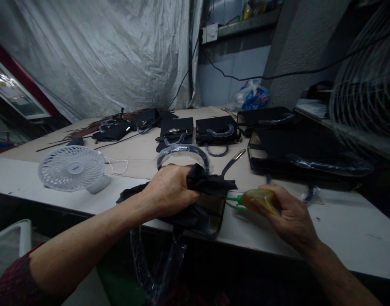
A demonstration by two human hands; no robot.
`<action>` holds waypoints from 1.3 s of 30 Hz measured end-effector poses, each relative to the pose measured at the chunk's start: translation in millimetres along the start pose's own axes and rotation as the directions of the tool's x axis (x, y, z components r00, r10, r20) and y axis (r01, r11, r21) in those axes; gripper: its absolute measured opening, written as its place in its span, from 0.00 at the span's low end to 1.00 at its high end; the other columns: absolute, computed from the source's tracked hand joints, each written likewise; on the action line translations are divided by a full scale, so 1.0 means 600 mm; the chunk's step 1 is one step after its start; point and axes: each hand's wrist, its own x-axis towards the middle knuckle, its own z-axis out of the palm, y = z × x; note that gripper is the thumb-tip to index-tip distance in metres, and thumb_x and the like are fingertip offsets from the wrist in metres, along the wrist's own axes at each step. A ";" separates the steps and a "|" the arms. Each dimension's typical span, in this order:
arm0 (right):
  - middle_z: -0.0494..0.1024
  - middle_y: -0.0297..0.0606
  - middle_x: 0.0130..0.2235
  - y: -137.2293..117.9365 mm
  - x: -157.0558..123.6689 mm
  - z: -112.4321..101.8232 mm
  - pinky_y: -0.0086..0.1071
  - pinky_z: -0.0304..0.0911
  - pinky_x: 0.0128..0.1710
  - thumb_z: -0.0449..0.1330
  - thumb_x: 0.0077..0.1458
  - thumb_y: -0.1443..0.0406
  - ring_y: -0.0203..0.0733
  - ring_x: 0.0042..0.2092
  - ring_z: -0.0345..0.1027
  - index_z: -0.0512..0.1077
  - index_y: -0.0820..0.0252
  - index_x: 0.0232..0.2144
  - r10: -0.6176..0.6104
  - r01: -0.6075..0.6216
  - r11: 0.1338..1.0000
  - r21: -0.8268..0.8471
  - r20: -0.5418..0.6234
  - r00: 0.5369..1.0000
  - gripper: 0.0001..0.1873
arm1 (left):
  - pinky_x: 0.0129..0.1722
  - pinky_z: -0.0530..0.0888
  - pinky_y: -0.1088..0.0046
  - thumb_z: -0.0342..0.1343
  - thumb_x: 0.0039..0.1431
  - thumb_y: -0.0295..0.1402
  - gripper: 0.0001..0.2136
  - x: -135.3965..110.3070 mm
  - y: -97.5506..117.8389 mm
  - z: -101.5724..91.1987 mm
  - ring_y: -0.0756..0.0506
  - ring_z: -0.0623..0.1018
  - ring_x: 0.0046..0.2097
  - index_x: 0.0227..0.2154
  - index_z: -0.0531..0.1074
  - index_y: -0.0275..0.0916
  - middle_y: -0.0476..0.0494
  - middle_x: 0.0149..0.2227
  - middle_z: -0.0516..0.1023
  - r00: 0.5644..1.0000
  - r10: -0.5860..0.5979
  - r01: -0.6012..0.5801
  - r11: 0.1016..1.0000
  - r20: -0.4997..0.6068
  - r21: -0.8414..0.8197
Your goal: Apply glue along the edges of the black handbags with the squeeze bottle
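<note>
My left hand point(169, 191) is closed around the black fabric flap of a black handbag point(201, 214) that lies at the table's near edge. The bag's plastic-wrapped handle point(183, 154) arches just behind my knuckles. My right hand point(287, 214) grips a small amber squeeze bottle point(260, 199). Its green nozzle point(234, 202) points left and touches the bag's open edge beside the flap.
A small white desk fan point(72, 168) stands at the left on the table point(341, 229). Several black handbags point(177, 129) lie across the back. A dark box-like bag point(293, 148) sits at the right. A large wire fan guard point(367, 85) fills the right edge. A blue-white plastic bag point(250, 95) rests by the wall.
</note>
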 end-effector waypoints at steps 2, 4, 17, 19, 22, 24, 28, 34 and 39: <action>0.81 0.36 0.32 -0.002 0.002 0.001 0.35 0.69 0.27 0.59 0.65 0.39 0.45 0.28 0.75 0.75 0.53 0.40 -0.030 0.029 1.000 0.010 0.034 0.999 0.25 | 0.25 0.62 0.74 0.63 0.51 0.33 0.07 0.000 0.000 0.000 0.48 0.71 0.27 0.22 0.73 0.41 0.51 0.23 0.73 1.000 -0.005 0.005 1.000 -0.001 -0.001; 0.80 0.35 0.31 -0.001 0.005 0.002 0.34 0.68 0.25 0.58 0.65 0.39 0.44 0.27 0.74 0.75 0.53 0.40 -0.050 0.050 0.999 0.000 0.039 0.998 0.25 | 0.25 0.62 0.74 0.63 0.52 0.35 0.08 -0.001 0.000 -0.001 0.48 0.72 0.27 0.22 0.73 0.41 0.51 0.23 0.73 1.000 -0.009 0.009 1.000 0.016 -0.023; 0.80 0.38 0.37 0.013 0.025 -0.018 0.36 0.70 0.33 0.61 0.66 0.46 0.46 0.32 0.75 0.75 0.53 0.43 -0.155 0.159 0.987 -0.022 0.108 0.982 0.18 | 0.24 0.59 0.73 0.63 0.52 0.34 0.08 0.010 0.004 -0.004 0.48 0.70 0.26 0.21 0.71 0.41 0.53 0.21 0.69 0.999 -0.010 0.010 1.000 0.033 -0.018; 0.80 0.38 0.38 0.010 0.030 -0.019 0.37 0.69 0.32 0.61 0.66 0.46 0.46 0.32 0.75 0.75 0.52 0.44 -0.167 0.171 0.985 -0.035 0.086 0.982 0.19 | 0.24 0.59 0.73 0.63 0.53 0.34 0.08 0.011 0.004 -0.005 0.48 0.70 0.26 0.22 0.72 0.41 0.53 0.21 0.69 0.999 -0.022 0.023 1.000 0.043 -0.015; 0.79 0.38 0.37 0.011 0.038 -0.006 0.36 0.68 0.30 0.60 0.67 0.45 0.46 0.32 0.74 0.74 0.53 0.43 -0.205 0.206 0.978 -0.043 0.032 0.978 0.20 | 0.25 0.59 0.73 0.63 0.53 0.36 0.09 0.012 0.003 -0.006 0.48 0.71 0.27 0.22 0.73 0.41 0.52 0.22 0.70 0.997 -0.032 0.033 0.999 0.066 -0.014; 0.79 0.37 0.36 0.016 0.041 0.002 0.35 0.68 0.30 0.60 0.67 0.45 0.45 0.31 0.74 0.74 0.54 0.43 -0.218 0.219 0.975 -0.043 0.028 0.975 0.20 | 0.25 0.60 0.73 0.63 0.53 0.37 0.09 0.012 0.003 -0.006 0.48 0.70 0.27 0.23 0.73 0.41 0.52 0.22 0.70 0.996 -0.038 0.039 0.999 0.079 -0.009; 0.78 0.36 0.34 0.023 0.039 -0.002 0.35 0.66 0.27 0.60 0.67 0.44 0.45 0.28 0.72 0.74 0.53 0.43 -0.204 0.206 0.976 -0.065 0.042 0.978 0.21 | 0.25 0.60 0.73 0.62 0.53 0.38 0.09 0.013 0.005 -0.007 0.48 0.71 0.28 0.23 0.73 0.41 0.52 0.23 0.70 0.993 -0.052 0.053 0.999 0.108 -0.005; 0.79 0.39 0.38 0.017 0.038 -0.001 0.36 0.68 0.31 0.59 0.67 0.44 0.46 0.32 0.74 0.74 0.54 0.44 -0.211 0.212 0.976 -0.044 0.032 0.977 0.22 | 0.26 0.62 0.73 0.62 0.53 0.38 0.07 0.016 0.007 -0.009 0.47 0.72 0.29 0.26 0.75 0.41 0.52 0.24 0.73 0.991 -0.080 0.080 0.997 0.105 0.011; 0.78 0.37 0.33 0.017 0.042 0.006 0.35 0.66 0.29 0.58 0.67 0.41 0.45 0.29 0.73 0.75 0.54 0.41 -0.186 0.188 0.981 -0.048 0.048 0.981 0.25 | 0.26 0.62 0.73 0.63 0.53 0.39 0.07 0.019 0.007 -0.009 0.47 0.73 0.29 0.27 0.76 0.40 0.52 0.24 0.73 0.991 -0.069 0.070 0.998 0.115 0.000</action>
